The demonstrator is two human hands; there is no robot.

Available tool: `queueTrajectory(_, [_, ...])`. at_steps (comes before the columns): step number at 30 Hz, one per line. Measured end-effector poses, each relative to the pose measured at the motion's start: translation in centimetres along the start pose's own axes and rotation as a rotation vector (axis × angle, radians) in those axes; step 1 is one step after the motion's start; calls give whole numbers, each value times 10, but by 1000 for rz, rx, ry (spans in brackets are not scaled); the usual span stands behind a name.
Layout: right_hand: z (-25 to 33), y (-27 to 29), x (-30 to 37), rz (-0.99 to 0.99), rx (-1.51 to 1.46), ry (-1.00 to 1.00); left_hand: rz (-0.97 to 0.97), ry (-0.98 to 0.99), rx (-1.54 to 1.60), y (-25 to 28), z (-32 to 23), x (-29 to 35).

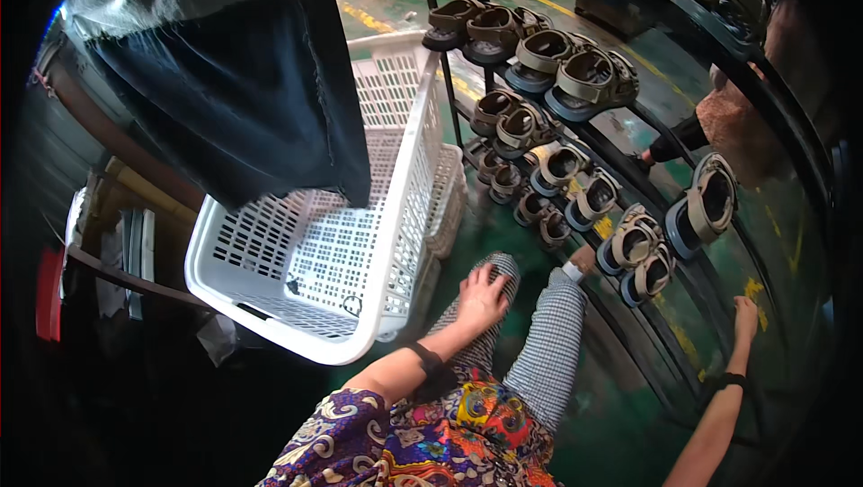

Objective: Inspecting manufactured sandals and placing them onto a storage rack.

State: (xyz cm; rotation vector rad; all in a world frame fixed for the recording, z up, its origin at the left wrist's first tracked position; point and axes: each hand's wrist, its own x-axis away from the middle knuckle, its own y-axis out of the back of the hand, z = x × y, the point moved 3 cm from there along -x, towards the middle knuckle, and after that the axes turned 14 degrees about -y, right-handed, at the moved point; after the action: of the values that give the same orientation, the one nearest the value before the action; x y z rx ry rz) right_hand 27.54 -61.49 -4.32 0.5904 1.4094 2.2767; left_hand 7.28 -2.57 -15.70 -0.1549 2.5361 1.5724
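Observation:
My left hand (484, 298) lies on my left thigh near the knee, its fingers spread over the checked trousers (550, 330). Out to the right, beside the rack's near end, is my right hand (744, 316), small in the picture with its fingers curled in. What it grips, if anything, is hidden. The nearest footwear to it is a brown-strapped sandal with a blue-grey sole (703, 204) on the rack. Further left, a pair of similar sandals (636, 251) sits on a lower tier.
The black metal rack (661, 132) holds several rows of sandals. A white perforated plastic basket (220, 303) stands at my left, partly covered by a dark cloth (243, 100) hanging above it. Another person's arm (733, 118) shows beyond the rack. The floor (575, 433) is green.

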Motion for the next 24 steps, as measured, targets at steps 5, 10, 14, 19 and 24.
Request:
queueTrajectory(5, [6, 6, 8, -45, 70, -6, -35, -23, 18, 1, 1, 7])
queueTrajectory(10, [4, 4, 5, -62, 117, -8, -45, -15, 62, 1, 0, 11])
queueTrajectory(14, [2, 3, 1, -85, 111, 22, -53, -24, 50, 2, -1, 14])
queueTrajectory(19, [4, 3, 5, -89, 103, 20, -60, -40, 47, 2, -2, 16])
queueTrajectory(24, [12, 8, 20, -163, 166, -11, -54, -47, 65, 2, -2, 18])
